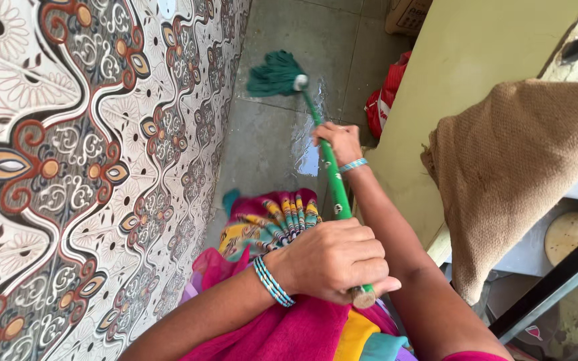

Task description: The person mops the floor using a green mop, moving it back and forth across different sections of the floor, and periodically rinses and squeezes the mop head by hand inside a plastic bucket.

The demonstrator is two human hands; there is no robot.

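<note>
Seen from above, a person's left hand is closed tight around the near end of a green mop handle. The right hand grips it farther along. The green mop head rests on the wet grey floor, beside a patterned tile wall on the left.

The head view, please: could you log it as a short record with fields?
left hand: shut around the top end of the green mop handle
right hand: grips the handle lower down
mop head: green strands, on the grey floor
floor state: wet patch beside the handle
wall: patterned tiles
right side: burlap sack
</note>
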